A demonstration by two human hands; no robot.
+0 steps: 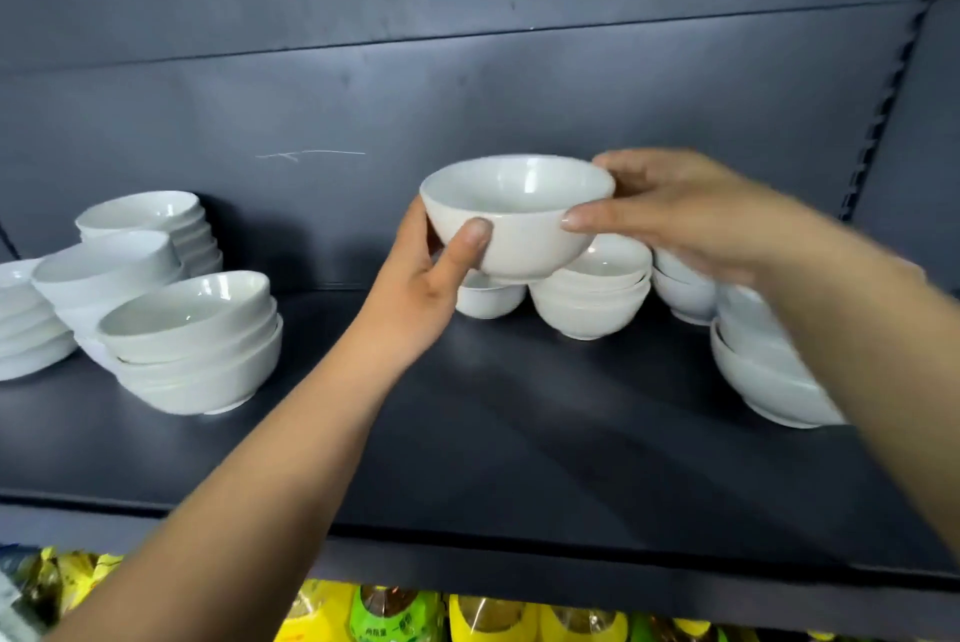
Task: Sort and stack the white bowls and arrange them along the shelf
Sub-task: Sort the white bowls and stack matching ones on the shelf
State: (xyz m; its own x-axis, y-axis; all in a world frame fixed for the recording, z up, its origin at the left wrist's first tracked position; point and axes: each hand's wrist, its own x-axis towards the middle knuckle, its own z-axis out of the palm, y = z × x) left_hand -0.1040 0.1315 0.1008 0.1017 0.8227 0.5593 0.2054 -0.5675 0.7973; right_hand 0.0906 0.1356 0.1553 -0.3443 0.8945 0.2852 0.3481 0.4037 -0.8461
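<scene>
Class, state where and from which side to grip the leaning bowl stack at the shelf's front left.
On the leaning stack, probably cup the bottom bowl on both sides, from the open front; its upper bowls sit tilted and could slide.

A white bowl [519, 236] is held upright above the dark shelf [519, 444], the left hand [421, 288] gripping its left side with the thumb [470, 243] on the front wall, the right hand [685, 220] pinching its right rim. Just beneath the bowl sit a short stack [587, 308] and a single small bowl [488, 302]; tilted stacks [208, 355] stand well to its left, another stack [748, 376] to its lower right.
</scene>
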